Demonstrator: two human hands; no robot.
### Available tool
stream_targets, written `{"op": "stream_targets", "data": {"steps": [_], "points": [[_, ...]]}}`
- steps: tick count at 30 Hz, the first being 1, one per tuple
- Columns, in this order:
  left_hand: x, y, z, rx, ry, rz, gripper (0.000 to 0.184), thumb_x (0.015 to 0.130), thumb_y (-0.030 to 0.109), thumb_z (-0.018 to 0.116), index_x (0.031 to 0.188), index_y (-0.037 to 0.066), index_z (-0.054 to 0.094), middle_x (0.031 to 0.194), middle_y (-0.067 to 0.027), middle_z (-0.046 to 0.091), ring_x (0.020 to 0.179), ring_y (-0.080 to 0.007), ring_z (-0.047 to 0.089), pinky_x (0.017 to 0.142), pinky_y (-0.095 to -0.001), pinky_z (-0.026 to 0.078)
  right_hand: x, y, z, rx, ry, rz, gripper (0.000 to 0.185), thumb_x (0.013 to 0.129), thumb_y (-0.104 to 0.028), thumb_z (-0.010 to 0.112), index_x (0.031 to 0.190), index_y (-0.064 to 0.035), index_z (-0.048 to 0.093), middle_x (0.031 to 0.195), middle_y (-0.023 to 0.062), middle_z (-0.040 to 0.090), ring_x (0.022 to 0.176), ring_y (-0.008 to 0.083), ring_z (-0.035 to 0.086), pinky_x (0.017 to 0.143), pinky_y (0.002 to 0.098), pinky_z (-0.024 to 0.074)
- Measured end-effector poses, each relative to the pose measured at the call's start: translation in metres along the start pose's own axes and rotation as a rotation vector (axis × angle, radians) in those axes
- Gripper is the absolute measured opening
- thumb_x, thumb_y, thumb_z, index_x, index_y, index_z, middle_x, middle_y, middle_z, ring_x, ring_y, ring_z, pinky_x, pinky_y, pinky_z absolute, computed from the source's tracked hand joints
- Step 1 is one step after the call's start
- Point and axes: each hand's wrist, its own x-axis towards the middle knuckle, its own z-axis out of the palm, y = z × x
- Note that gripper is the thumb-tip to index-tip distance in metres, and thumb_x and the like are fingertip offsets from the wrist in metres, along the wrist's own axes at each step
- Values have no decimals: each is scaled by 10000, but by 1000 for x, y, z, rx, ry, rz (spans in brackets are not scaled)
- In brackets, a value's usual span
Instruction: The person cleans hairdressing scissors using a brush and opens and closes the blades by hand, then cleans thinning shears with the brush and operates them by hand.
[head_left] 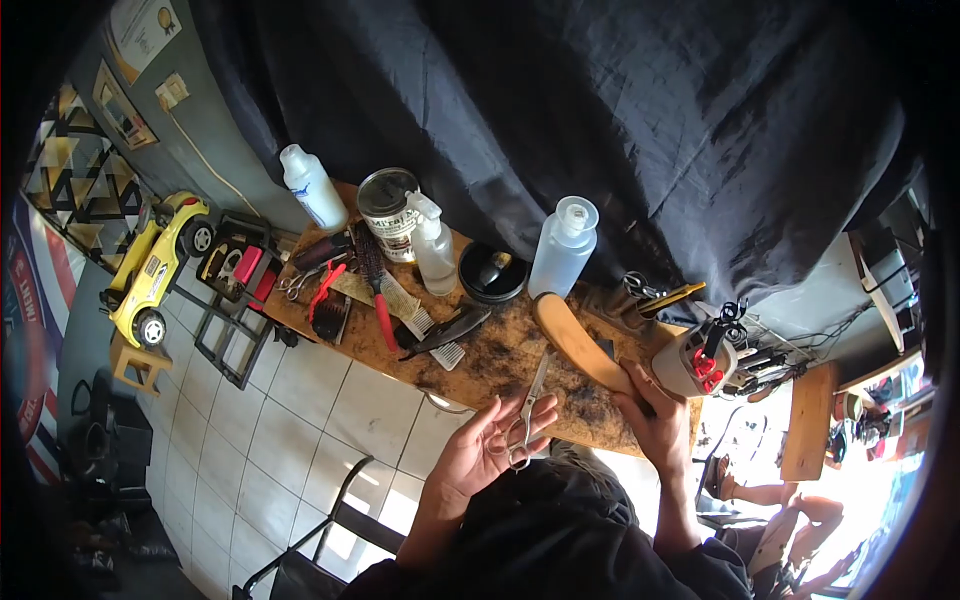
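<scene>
Silvery, slim-bladed scissors (530,405) are sitting in the left hand (482,440), fingers loosely holding them; the right hand (657,410) is gripping a curved tan handle (578,343).

The place looks like a barbershop or a small hair salon. Dark hair clippings (485,360) lie scattered over a worn wooden table (595,425), which is crowded with hairdressing gear: a pale comb (447,352), a red-handled hairbrush (384,318), a clear spray bottle (434,262) and a black bowl (482,292) with a brush in it. Slim scissors (518,440) are in a person's left hand (470,450), and a pale container (682,368) carries more tools. A certificate with a gold seal (140,38) hangs on the wall (225,150), above a tiled floor (260,470).
</scene>
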Motion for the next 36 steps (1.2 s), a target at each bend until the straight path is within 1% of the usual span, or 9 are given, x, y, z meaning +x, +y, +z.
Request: {"op": "stream_targets", "data": {"steps": [8,12,14,17,19,24,31,34,36], "points": [[5,-2,-1,-72,4,21,542,1000,383,312,1414,34,333,1444,-176,364,1351,-277,344,1098,-454,321,-15,2,0,125,-454,-357,381,751,-332,748,1055,-106,707,867,100,711,693,212,695,624,308,557],[16,-12,-33,-308,-373,99,508,1013,344,285,1412,31,323,1440,-178,360,1330,-270,376,1077,-450,360,-8,17,-1,-27,-98,-165,446,769,-283,734,1162,-93,643,828,105,700,688,221,685,600,309,526],[10,-3,0,-25,54,2,452,1014,309,324,1369,37,389,1367,-173,450,1269,-273,453,1063,-436,390,-5,7,-5,-83,76,37,470,762,-291,752,1155,-64,633,791,118,690,677,227,680,603,319,525],[15,-8,-4,-31,64,-4,489,1001,325,384,1404,51,345,1367,-153,459,1308,-267,407,1075,-396,386,-10,3,-18,8,-61,129,478,747,-317,773,1113,-41,640,733,123,668,642,239,670,593,321,525],[17,-11,-9,-8,271,1,470,1006,320,370,1413,86,345,1379,-135,456,1287,-264,435,1064,-399,392,-19,11,-17,114,-251,-108,471,750,-395,761,1063,-59,657,719,126,657,626,251,664,572,347,520],[26,-11,-8,-366,-95,-2,454,1004,318,369,1390,78,375,1399,-141,433,1289,-266,430,1060,-435,384,-23,0,-10,-14,-460,-272,406,742,-359,763,1043,-107,659,799,92,682,658,247,663,561,331,514],[20,-6,-3,-24,-196,-30,390,982,111,425,1372,100,425,1298,-90,516,1039,-164,559,783,-274,501,-4,14,-3,-98,137,-51,464,756,-298,759,1121,-46,621,785,129,677,648,240,674,567,318,522],[14,-15,-6,-13,-43,20,392,985,126,435,1374,76,418,1205,-64,554,916,-138,551,712,-248,489,-9,16,-8,-9,138,71,469,748,-274,775,1120,-25,633,815,151,687,652,221,684,575,303,528],[14,-23,-6,10,150,58,348,985,172,460,1307,40,467,1160,-63,570,906,-149,553,732,-258,489,-20,30,-5,140,-75,-254,430,735,-302,787,1044,-23,677,795,130,694,646,212,685,567,302,531]]}}
